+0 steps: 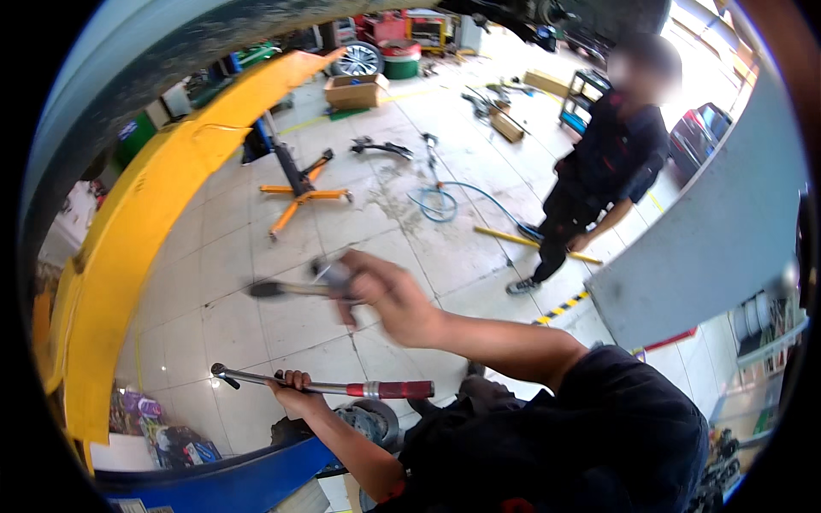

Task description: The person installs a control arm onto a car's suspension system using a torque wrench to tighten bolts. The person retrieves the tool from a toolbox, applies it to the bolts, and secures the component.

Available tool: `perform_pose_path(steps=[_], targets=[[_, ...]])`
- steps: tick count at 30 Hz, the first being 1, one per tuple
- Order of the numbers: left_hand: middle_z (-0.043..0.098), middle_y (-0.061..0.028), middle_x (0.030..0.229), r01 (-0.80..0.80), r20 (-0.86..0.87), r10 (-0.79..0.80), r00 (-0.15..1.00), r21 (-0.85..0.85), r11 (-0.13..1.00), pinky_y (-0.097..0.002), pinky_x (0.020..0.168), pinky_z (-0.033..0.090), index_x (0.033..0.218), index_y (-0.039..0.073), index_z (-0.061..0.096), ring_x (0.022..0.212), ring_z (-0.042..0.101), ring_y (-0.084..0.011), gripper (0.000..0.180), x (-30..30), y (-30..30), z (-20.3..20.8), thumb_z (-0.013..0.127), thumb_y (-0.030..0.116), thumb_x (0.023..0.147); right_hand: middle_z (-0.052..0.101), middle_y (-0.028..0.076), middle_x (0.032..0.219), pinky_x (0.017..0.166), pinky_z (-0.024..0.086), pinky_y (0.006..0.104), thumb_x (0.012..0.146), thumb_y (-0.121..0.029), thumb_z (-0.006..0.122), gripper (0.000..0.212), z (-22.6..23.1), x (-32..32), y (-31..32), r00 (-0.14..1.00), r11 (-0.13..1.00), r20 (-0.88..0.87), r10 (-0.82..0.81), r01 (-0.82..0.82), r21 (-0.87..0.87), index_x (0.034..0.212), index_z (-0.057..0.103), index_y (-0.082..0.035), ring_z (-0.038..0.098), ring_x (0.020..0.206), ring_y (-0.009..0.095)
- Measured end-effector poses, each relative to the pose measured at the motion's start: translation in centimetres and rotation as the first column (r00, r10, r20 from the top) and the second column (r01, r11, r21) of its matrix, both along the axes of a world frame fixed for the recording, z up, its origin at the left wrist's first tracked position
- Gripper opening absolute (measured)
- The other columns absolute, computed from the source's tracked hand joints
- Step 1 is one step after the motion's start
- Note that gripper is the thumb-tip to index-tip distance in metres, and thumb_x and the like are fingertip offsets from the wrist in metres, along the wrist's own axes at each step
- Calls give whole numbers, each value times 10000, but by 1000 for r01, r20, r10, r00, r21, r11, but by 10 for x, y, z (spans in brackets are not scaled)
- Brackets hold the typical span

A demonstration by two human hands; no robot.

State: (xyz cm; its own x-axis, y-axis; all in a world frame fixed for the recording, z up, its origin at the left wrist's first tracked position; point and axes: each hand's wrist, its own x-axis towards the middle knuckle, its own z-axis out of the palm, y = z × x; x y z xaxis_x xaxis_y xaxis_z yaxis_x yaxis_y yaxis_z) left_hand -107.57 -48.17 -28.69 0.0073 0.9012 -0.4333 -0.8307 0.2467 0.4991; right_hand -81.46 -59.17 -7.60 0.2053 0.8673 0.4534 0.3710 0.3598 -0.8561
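Lower centre of frame: long steel wrench (325,386), red grip at its right end, left hand (295,392) closed around mid-shaft. Judged heavy, rigid; best held at grip. Centre: right hand (389,295) clenched on blurred hammer-like tool (295,286).

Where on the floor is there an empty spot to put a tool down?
Bare tiles lie between the yellow beam, the orange stand and the long wrench. More bare tiles sit between the blue hose and the yellow bar. It is crowded farther back, around the cardboard box and tyre.
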Motion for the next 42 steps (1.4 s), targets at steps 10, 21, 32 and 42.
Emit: perform_pose_path(steps=[10, 21, 32, 42], targets=[[362, 20, 580, 267, 115, -253, 961, -134, 954, -240, 411, 279, 853, 108, 435, 447, 291, -87, 418, 92, 18, -20, 389, 465, 1065, 591, 93, 696, 498, 486, 330, 1057, -408, 407, 454, -226, 316, -251, 32, 248, -437, -899, 859, -447, 914, 615, -30, 580, 559, 196], [412, 5, 604, 406, 179, -383, 906, -114, 907, -232, 426, 344, 795, 108, 396, 451, 366, -89, 398, 192, 12, -30, 468, 421, 1031, 576, 97, 784, 586, 543, 340, 1061, -369, 441, 388, -218, 410, -380, -274, 208, -746, -607, 851, -481, 943, 591, -32, 585, 646, 219], [395, -8, 614, 378, 184, -350, 919, -155, 913, -233, 435, 345, 754, 98, 370, 456, 363, -99, 430, 241, -3, -32, 524, 418, 996, 569, 104, 822, 604, 537, 349, 1074, -344, 423, 361, -237, 450, -410, -283, 279, -767, -576, 814, -510, 964, 547, -23, 573, 671, 222], [376, 10, 593, 286, 237, -240, 942, -188, 940, -222, 443, 368, 750, 109, 390, 470, 383, -93, 365, 276, -22, -39, 534, 348, 984, 563, 111, 799, 620, 560, 370, 1048, -385, 464, 399, -281, 500, -433, -317, 306, -751, -580, 769, -561, 936, 571, -17, 589, 662, 237]])
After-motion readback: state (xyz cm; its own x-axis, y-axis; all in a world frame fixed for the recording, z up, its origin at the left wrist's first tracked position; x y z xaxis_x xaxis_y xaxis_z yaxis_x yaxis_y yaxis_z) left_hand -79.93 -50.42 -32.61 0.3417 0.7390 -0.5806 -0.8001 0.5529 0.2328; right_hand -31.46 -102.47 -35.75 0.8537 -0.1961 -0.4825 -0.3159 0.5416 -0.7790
